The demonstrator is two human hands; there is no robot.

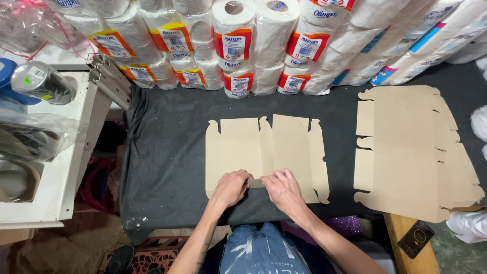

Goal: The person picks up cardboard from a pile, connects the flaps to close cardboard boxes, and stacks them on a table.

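Head view looks down on a flat die-cut cardboard box blank [264, 155] lying on the black-covered counter [167, 152]. Both hands press on its near edge: the left hand [231, 186] and right hand [282, 189], fingers curled, pinch a small flap [255, 183] between them. A stack of further blanks [411, 152] lies to the right; wrapped toilet paper rolls [253, 40] line the far side.

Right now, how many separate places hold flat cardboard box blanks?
2: one blank under the left hand and right hand; a stack at right, sheet count hidden.
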